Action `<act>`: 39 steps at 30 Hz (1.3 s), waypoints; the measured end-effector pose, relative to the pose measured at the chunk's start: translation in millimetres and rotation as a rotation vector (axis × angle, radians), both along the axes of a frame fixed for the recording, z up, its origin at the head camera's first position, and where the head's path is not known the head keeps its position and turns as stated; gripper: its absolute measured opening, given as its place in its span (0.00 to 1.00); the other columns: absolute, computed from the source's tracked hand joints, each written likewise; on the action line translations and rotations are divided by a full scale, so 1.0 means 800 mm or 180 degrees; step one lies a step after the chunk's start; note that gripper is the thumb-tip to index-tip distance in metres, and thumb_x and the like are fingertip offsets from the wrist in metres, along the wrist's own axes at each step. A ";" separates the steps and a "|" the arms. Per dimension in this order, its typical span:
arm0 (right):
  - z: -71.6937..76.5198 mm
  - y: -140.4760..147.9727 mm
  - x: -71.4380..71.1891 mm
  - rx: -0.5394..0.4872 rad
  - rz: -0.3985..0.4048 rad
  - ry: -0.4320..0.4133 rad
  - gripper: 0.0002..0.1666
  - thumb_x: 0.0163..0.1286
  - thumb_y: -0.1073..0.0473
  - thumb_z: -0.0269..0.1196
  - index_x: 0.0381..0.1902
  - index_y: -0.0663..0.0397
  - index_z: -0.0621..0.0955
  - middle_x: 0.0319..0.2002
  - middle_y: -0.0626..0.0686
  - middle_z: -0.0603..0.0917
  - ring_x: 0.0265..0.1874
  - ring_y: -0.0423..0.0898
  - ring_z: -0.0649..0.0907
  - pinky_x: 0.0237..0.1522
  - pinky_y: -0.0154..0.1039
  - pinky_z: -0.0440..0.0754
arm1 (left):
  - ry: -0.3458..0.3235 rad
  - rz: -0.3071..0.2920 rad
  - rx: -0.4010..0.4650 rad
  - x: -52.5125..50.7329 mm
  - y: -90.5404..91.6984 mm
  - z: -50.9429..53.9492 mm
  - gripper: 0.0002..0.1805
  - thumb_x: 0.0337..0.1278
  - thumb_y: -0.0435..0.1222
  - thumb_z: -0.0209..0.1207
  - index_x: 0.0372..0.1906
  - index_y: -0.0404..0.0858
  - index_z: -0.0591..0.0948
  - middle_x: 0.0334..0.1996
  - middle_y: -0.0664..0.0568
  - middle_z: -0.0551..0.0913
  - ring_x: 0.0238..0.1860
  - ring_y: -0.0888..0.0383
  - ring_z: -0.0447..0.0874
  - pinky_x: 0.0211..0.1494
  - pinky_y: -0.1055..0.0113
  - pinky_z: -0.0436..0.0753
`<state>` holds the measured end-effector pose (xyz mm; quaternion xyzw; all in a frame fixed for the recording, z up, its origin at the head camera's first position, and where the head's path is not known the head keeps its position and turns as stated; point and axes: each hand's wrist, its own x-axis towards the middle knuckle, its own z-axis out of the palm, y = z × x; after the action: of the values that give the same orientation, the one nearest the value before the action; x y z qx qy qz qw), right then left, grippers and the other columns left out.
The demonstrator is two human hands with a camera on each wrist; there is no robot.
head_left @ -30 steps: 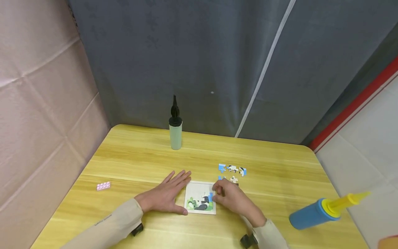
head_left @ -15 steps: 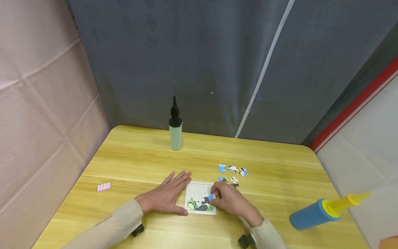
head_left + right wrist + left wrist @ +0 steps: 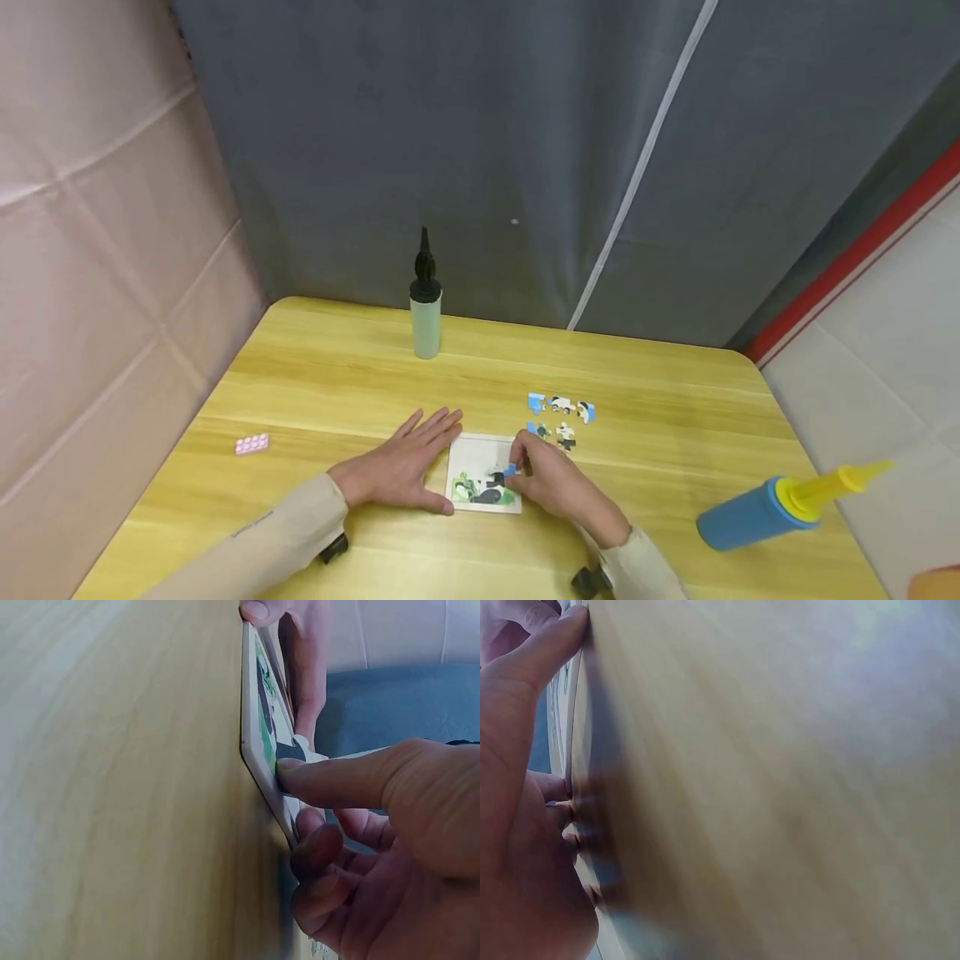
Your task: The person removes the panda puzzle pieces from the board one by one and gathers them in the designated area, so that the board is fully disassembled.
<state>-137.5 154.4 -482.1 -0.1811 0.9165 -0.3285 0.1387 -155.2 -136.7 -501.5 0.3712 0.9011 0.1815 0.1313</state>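
You have the pale, square puzzle tray (image 3: 468, 450) between your two hands, flat on the yellow wood-grain desk (image 3: 337, 379). Your left hand (image 3: 405, 473) lies with its fingers spread along the tray's left side, its thumb at the near left corner. Your right hand (image 3: 555, 481) reaches in over the tray's right edge, its thumb and forefinger pinching a blue-and-dark interlocking puzzle piece (image 3: 512, 469) there. Beside that, joined green, black and white panda-picture pieces (image 3: 480, 493) fill the near part of the tray.

From the right wrist you see what the head view hides: your thumb lies on the dark part of the puzzle piece, the other fingers are curled by the tray's edge, and the tray itself is a thin slab with a raised rim. The left wrist view gives you mostly blurred wood grain, with your left thumb against the tray's side.

Beyond the tray and to its right, you have loose flat pieces (image 3: 561, 405) with knobbed outlines in two rows. Well to the tray's left is a pink studded brick (image 3: 252, 444); beyond it stands a grey-green cylinder with a tapered black top (image 3: 426, 325); well to its right, a blue cylinder with a yellow nozzle (image 3: 750, 517) leans.
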 end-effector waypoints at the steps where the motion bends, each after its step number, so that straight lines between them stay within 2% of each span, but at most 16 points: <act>1: -0.001 0.000 0.000 -0.0023 0.0035 -0.0004 0.16 0.68 0.62 0.75 0.40 0.49 0.75 0.33 0.46 0.78 0.29 0.40 0.74 0.29 0.31 0.72 | -0.0009 -0.0006 0.0010 0.000 0.000 0.000 0.65 0.58 0.72 0.62 0.86 0.34 0.54 0.89 0.43 0.44 0.90 0.41 0.41 0.90 0.36 0.41; 6: -0.004 0.001 0.003 -0.0062 0.0227 0.0060 0.10 0.70 0.63 0.72 0.42 0.50 0.80 0.33 0.42 0.79 0.30 0.36 0.75 0.32 0.30 0.75 | -0.0066 0.0006 0.0000 0.002 0.001 -0.003 0.65 0.58 0.73 0.63 0.86 0.34 0.54 0.89 0.44 0.44 0.90 0.41 0.40 0.90 0.36 0.41; 10: -0.003 0.003 0.003 -0.0027 0.0414 0.0191 0.05 0.71 0.63 0.70 0.43 0.53 0.86 0.34 0.43 0.80 0.32 0.35 0.75 0.35 0.30 0.77 | -0.0062 0.0025 -0.0034 0.003 0.001 -0.002 0.66 0.57 0.74 0.62 0.86 0.35 0.54 0.89 0.45 0.44 0.90 0.43 0.40 0.91 0.37 0.41; 16: -0.002 0.008 0.000 0.0009 0.0557 0.0342 0.04 0.74 0.60 0.68 0.44 0.52 0.88 0.35 0.43 0.80 0.32 0.34 0.74 0.35 0.29 0.76 | -0.0036 0.0049 -0.0037 0.003 -0.001 0.001 0.66 0.57 0.74 0.62 0.86 0.35 0.54 0.89 0.45 0.44 0.90 0.43 0.40 0.91 0.38 0.41; 20: 0.002 0.014 -0.002 -0.0033 0.0570 0.0341 0.08 0.79 0.61 0.62 0.45 0.52 0.89 0.35 0.43 0.79 0.33 0.35 0.73 0.35 0.29 0.75 | -0.0031 0.0049 -0.0030 0.003 -0.001 0.001 0.66 0.57 0.74 0.62 0.86 0.35 0.54 0.89 0.45 0.44 0.90 0.43 0.40 0.91 0.37 0.41; 24: 0.008 0.024 -0.004 -0.0094 0.0551 0.0336 0.13 0.83 0.63 0.57 0.52 0.56 0.88 0.38 0.45 0.82 0.36 0.36 0.74 0.38 0.30 0.76 | -0.0005 0.0033 -0.0015 0.002 0.000 0.001 0.66 0.57 0.74 0.62 0.86 0.34 0.55 0.89 0.44 0.44 0.90 0.42 0.41 0.90 0.37 0.42; 28: 0.014 0.038 -0.010 -0.0113 0.0302 0.0348 0.13 0.82 0.64 0.57 0.56 0.56 0.86 0.42 0.47 0.85 0.35 0.36 0.76 0.37 0.30 0.78 | 0.0020 0.0028 -0.0011 0.001 0.000 0.000 0.66 0.57 0.73 0.63 0.86 0.34 0.55 0.89 0.44 0.45 0.90 0.42 0.42 0.90 0.36 0.42; 32: 0.018 0.057 -0.016 -0.0159 -0.0109 0.0339 0.11 0.81 0.65 0.60 0.57 0.58 0.82 0.40 0.48 0.86 0.31 0.34 0.76 0.34 0.30 0.78 | 0.0033 -0.0001 0.0007 0.001 0.001 -0.001 0.65 0.58 0.72 0.63 0.85 0.33 0.55 0.89 0.42 0.45 0.89 0.40 0.42 0.90 0.35 0.43; 39: 0.022 0.094 -0.023 -0.0054 -0.0619 0.0341 0.04 0.80 0.64 0.61 0.49 0.55 0.79 0.39 0.50 0.85 0.28 0.38 0.74 0.32 0.31 0.75 | -0.0018 0.0010 -0.0018 0.000 0.001 0.000 0.65 0.58 0.73 0.62 0.86 0.34 0.54 0.89 0.44 0.44 0.90 0.42 0.40 0.90 0.36 0.41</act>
<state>-155.7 229.7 -464.4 -0.1097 0.9331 -0.3380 0.0554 -155.2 -135.7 -501.7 0.3689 0.9018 0.1803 0.1347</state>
